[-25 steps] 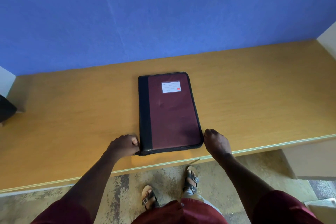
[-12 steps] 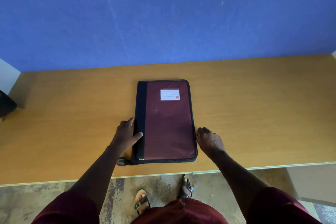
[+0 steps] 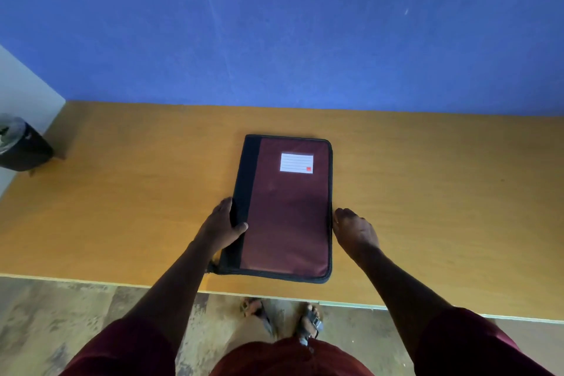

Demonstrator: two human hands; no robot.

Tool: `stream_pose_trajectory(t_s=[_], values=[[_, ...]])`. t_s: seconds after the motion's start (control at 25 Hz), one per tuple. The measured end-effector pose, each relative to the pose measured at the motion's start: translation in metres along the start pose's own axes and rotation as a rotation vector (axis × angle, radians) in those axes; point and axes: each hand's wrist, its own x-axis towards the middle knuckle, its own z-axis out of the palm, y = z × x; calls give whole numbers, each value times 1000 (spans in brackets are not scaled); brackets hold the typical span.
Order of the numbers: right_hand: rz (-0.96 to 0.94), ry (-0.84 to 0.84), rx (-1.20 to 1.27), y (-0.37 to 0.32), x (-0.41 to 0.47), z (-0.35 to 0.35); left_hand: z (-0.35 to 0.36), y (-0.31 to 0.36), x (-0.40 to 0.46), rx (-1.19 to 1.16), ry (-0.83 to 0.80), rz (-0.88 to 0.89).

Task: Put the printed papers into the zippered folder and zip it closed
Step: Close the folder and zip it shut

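Observation:
A maroon zippered folder [image 3: 287,210] with a black spine strip and a white label lies flat and closed on the wooden desk [image 3: 427,192], near its front edge. My left hand [image 3: 221,227] grips the folder's left spine edge, thumb lying on top of the black strip. My right hand [image 3: 355,230] rests against the folder's right edge with its fingers loosely bent, holding nothing. The zipper pull [image 3: 212,267] sticks out at the folder's near left corner. No printed papers are in view.
A dark round container [image 3: 21,145] stands at the desk's far left by a white wall. A blue wall rises behind the desk. The desk's front edge [image 3: 335,302] runs just in front of my sandalled feet.
My left hand moved from the near left corner up along the spine and took hold of it. My right hand slid up the right edge. The view tilted so the folder sits lower.

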Motion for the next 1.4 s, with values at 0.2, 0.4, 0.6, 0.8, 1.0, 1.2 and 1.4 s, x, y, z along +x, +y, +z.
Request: stream_pose_trajectory(t_s=[0.2,0.4,0.6,0.8,1.0,1.2,1.4], values=[[-33,20,-18,3,20,-9,0,0,8,19,33,22],[24,20,-13,-2,44,-20,-19,16,46,19,6,69],[64,9,-48,-5,70,-29,-44,33,85,28,-31,93],[53,11,-71,-4,95,-37,-62,45,121,36,-67,98],[-27,-19,4,2,105,-41,-67,66,147,58,-64,120],[2,20,354,14,101,-39,-68,84,167,107,-125,56],[135,27,565,15,98,-34,-68,88,170,122,-146,37]])
